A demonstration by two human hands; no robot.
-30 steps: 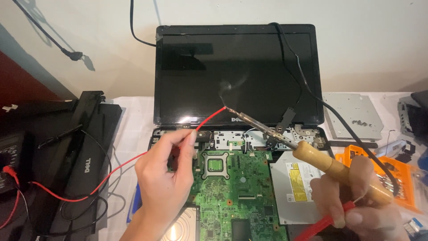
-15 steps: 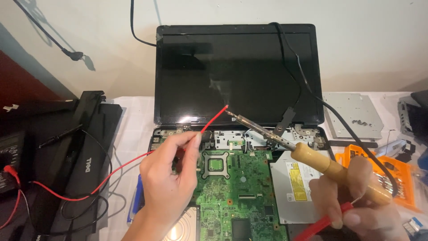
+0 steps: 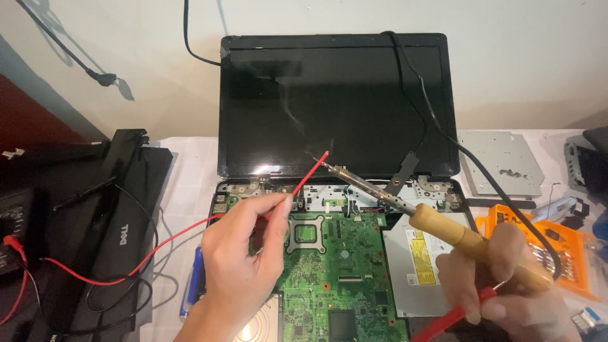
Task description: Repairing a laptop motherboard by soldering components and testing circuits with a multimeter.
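**Both hands up over the open laptop: wire end meets iron tip**

Left hand [image 3: 244, 266] pinches a thin red wire [image 3: 303, 182] between thumb and forefinger, fingers closed on it just behind the free end. That end sticks up stiffly over the rear edge of the stripped laptop base, in front of the dark screen [image 3: 335, 104]. Holding so near the end probably keeps the tip from wobbling. The rest of the wire trails off to the left edge of the tabletop.

Right hand [image 3: 500, 285] is wrapped around the wooden handle of a soldering iron [image 3: 405, 202], closed firmly. It also seems to trap a red stick-like piece [image 3: 453, 320] under the fingers; I cannot tell what it is.

Iron tip touches or sits just beside the wire's bare end. A faint wisp of smoke rises there. Both are held in the air above the green circuit board [image 3: 335, 266], likely so heat stays off the components.

Silver optical drive [image 3: 415, 266] lies at the base's right side. An orange tool case [image 3: 563, 253] sits near the tabletop's right edge, and a black laptop part [image 3: 120, 209] lies at the left.
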